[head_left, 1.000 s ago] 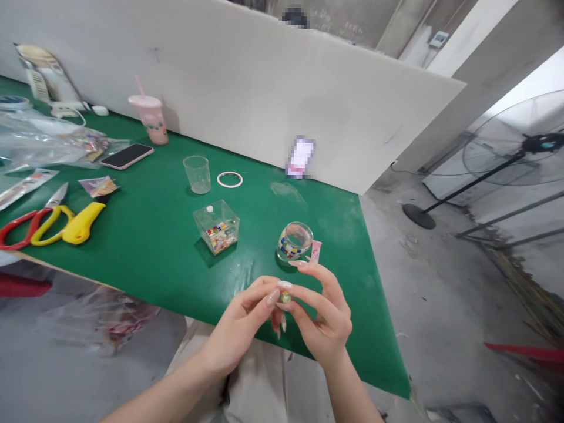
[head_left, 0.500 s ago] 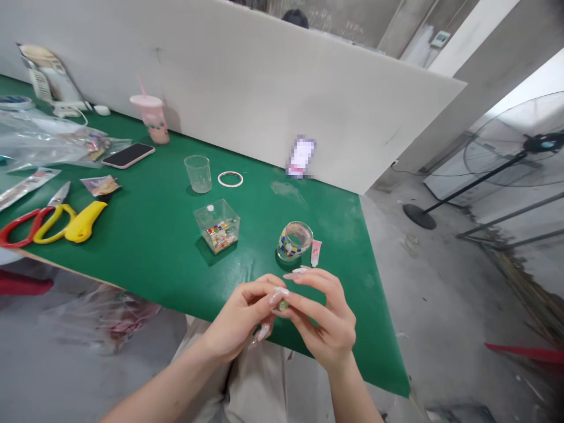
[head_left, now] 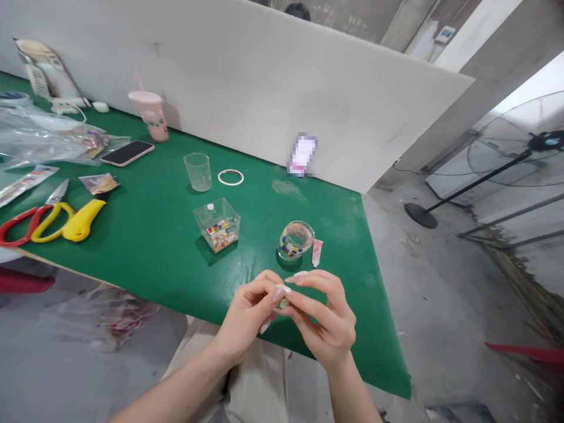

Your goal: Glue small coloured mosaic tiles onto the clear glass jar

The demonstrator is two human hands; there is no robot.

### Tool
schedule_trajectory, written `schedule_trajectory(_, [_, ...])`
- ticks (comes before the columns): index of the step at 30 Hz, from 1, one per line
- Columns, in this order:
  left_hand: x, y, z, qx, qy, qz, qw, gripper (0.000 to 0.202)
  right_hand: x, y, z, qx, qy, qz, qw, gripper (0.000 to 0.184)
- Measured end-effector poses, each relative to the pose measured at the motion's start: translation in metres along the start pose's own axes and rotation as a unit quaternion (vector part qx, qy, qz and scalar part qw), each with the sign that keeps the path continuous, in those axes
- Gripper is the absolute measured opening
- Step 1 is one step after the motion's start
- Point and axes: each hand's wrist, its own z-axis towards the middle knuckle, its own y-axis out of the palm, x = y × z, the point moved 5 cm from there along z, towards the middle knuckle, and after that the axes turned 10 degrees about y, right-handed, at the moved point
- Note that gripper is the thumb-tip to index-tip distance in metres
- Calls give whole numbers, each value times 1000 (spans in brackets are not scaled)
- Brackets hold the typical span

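Observation:
My left hand (head_left: pixel 249 308) and my right hand (head_left: pixel 324 317) meet over the front edge of the green table. Between their fingertips is a small pale green piece (head_left: pixel 283 303), mostly covered, so its kind cannot be made out. Both thumbs and forefingers pinch around it. Just beyond my fingers stands a glass cup (head_left: pixel 294 242) with coloured mosaic tiles on its side. A small pink-and-white tube (head_left: pixel 316 252) lies to the right of the cup. Further left, a clear square box (head_left: pixel 217 225) holds many coloured tiles.
A clear plastic cup (head_left: pixel 198 172) and a white ring (head_left: pixel 231 177) stand behind the box. Scissors (head_left: pixel 53 212), a yellow-handled cutter (head_left: pixel 84 219), a dark phone (head_left: pixel 127 153) and a pink tumbler (head_left: pixel 150 117) are at left. A white partition (head_left: pixel 247 82) borders the back; a lit phone (head_left: pixel 302 154) leans there.
My left hand's lower fingers have curled in slightly beneath the small piece. Both hands stay together in nearly the same place, and the camera view has shifted a little.

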Motion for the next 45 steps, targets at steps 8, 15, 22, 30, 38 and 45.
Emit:
schedule_trajectory(8, [-7, 1, -4, 56, -19, -26, 998, 34, 0, 6, -1, -13, 23, 31, 999, 40])
schedule_trajectory(15, [-8, 4, -5, 84, -12, -31, 996, 40, 4, 10, -4, 9, 88, 83, 993, 35])
schedule_trajectory(22, [-10, 3, -7, 108, -18, -32, 993, 35, 9, 21, -11, 23, 164, 120, 979, 30])
schedule_trajectory(30, [-11, 4, -8, 103, -31, -44, 993, 37, 7, 20, -11, 30, 143, 100, 984, 34])
schedule_trajectory(38, [-10, 4, -9, 96, -32, -46, 994, 34, 9, 11, -7, 12, 83, 16, 996, 34])
schedule_trajectory(45, [-2, 5, -9, 62, -9, -28, 998, 31, 3, 4, -5, -35, 86, 31, 995, 33])
